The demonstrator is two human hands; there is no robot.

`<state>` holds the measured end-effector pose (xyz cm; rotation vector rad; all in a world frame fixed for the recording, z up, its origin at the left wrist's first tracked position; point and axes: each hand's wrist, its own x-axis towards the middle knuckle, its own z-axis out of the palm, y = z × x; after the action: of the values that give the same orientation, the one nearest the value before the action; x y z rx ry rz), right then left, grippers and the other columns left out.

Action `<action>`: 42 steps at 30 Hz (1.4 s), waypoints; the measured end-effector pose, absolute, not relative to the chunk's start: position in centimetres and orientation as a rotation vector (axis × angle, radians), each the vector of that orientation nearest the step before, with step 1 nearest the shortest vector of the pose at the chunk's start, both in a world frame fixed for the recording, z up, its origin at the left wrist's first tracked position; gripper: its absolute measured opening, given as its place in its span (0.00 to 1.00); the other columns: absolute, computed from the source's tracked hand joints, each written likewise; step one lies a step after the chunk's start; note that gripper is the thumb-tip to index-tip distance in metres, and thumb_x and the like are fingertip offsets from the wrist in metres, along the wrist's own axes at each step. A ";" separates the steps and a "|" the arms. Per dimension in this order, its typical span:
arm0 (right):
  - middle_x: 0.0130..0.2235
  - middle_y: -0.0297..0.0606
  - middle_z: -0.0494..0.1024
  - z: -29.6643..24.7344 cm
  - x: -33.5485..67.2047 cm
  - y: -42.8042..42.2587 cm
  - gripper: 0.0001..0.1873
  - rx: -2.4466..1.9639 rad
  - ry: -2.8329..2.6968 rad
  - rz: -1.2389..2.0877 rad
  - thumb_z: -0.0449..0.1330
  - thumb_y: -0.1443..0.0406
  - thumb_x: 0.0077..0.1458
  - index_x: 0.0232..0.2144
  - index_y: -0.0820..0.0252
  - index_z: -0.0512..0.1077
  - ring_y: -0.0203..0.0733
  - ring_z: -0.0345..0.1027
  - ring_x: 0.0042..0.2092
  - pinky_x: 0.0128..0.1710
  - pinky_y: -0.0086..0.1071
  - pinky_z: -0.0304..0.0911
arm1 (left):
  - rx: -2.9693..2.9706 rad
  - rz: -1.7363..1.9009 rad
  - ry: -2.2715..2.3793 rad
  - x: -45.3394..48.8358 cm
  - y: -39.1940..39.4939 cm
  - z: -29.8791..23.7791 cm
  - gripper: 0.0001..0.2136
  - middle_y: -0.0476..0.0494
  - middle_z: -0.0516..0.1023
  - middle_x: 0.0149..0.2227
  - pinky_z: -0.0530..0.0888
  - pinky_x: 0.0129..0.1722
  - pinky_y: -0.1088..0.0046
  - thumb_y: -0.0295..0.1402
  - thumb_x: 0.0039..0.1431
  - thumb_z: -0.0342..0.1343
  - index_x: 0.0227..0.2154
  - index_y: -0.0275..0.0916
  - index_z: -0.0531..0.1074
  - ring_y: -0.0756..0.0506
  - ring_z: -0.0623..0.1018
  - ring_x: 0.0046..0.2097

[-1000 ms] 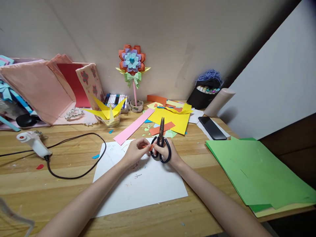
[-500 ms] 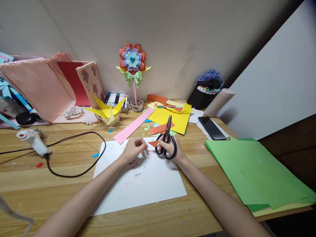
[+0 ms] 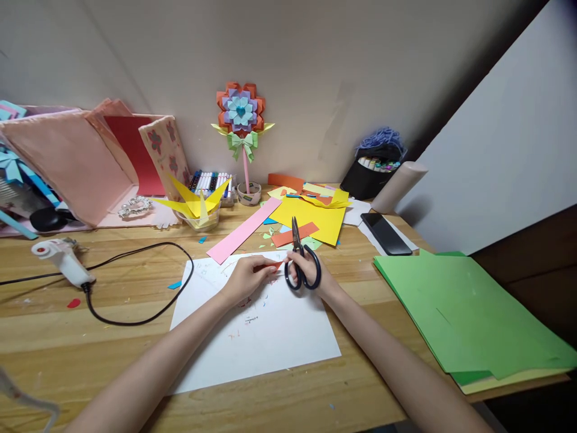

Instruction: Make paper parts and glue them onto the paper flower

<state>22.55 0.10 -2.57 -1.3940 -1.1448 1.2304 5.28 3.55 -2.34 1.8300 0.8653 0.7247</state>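
Between my two hands is a small orange piece of paper [image 3: 278, 264]. My left hand [image 3: 249, 278] pinches its left side between thumb and fingers, and most of the piece is hidden. My right hand [image 3: 311, 270] grips black-handled scissors [image 3: 296, 231], whose blades point up and away from me and look nearly closed. The right fingertips are close to the orange piece; I cannot tell whether they still touch it. Both hands are above a white sheet [image 3: 279, 343] with small coloured marks, lying on the wooden table [image 3: 112, 361].
Behind the hands lie yellow paper [image 3: 311, 216], a pink strip [image 3: 246, 230] and an orange strip [image 3: 295, 234]. A paper flower [image 3: 241, 111] stands at the back. A glue gun [image 3: 63, 261] with its cord is left; a phone [image 3: 386, 233] and green sheets [image 3: 469, 313] are right.
My left hand has moved right and taken hold of the orange piece, which was in my right fingers. The scissors have shifted slightly left and tilted that way.
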 end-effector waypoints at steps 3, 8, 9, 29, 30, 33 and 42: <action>0.17 0.32 0.67 -1.7 24.6 0.2 0.20 -1.730 -1.293 0.781 0.52 0.49 0.50 0.25 0.61 0.69 0.35 0.60 0.19 0.18 0.27 0.53 | 1.660 0.731 0.929 5.3 3.9 -2.6 0.09 0.45 0.76 0.23 0.68 0.30 0.74 0.35 0.52 0.54 0.25 0.34 0.74 0.49 0.73 0.27; 0.31 0.44 0.74 -1.4 28.4 0.6 0.14 -2.231 -1.456 0.045 0.58 0.57 0.49 0.35 0.62 0.70 0.48 0.68 0.34 0.30 0.34 0.59 | 1.511 0.679 0.853 5.2 4.1 -2.4 0.11 0.46 0.75 0.20 0.69 0.28 0.74 0.37 0.51 0.55 0.22 0.33 0.72 0.50 0.73 0.24; 0.35 0.48 0.74 -1.5 28.7 0.7 0.13 -2.239 -1.475 -0.022 0.57 0.60 0.49 0.36 0.63 0.71 0.51 0.68 0.37 0.33 0.37 0.60 | 1.509 0.672 0.848 5.2 4.1 -2.3 0.12 0.45 0.75 0.21 0.69 0.28 0.74 0.38 0.51 0.55 0.22 0.33 0.72 0.50 0.72 0.24; 0.35 0.39 0.76 -1.8 23.4 -0.9 0.08 -1.166 -2.087 0.231 0.53 0.69 0.57 0.37 0.59 0.71 0.42 0.67 0.38 0.40 0.37 0.61 | 1.693 0.578 0.897 5.1 4.0 -2.0 0.17 0.51 0.66 0.16 0.60 0.22 0.77 0.43 0.51 0.54 0.17 0.35 0.66 0.52 0.66 0.21; 0.34 0.39 0.76 -1.7 23.3 -0.9 0.07 -1.167 -2.101 0.219 0.53 0.69 0.57 0.36 0.59 0.71 0.42 0.67 0.38 0.39 0.37 0.61 | 1.702 0.573 0.903 5.1 3.9 -2.0 0.17 0.52 0.65 0.16 0.60 0.22 0.77 0.44 0.51 0.54 0.17 0.35 0.65 0.52 0.65 0.21; 0.34 0.39 0.76 -1.7 23.0 -1.0 0.08 -1.157 -2.130 0.214 0.54 0.69 0.56 0.37 0.59 0.71 0.42 0.67 0.38 0.40 0.36 0.60 | 1.721 0.564 0.923 5.0 3.9 -2.1 0.17 0.52 0.65 0.16 0.58 0.22 0.78 0.44 0.51 0.53 0.18 0.35 0.65 0.53 0.64 0.21; 0.27 0.36 0.74 -1.9 22.3 -1.4 0.09 -1.278 -1.941 0.373 0.53 0.66 0.57 0.27 0.59 0.70 0.38 0.66 0.32 0.34 0.32 0.58 | 1.615 0.612 0.801 5.0 4.0 -2.9 0.12 0.47 0.73 0.24 0.66 0.26 0.76 0.39 0.44 0.61 0.25 0.34 0.70 0.50 0.71 0.26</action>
<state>22.26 -1.36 -1.86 -1.2782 -1.9410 0.3728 4.98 3.97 -2.90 1.6152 0.8012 0.6121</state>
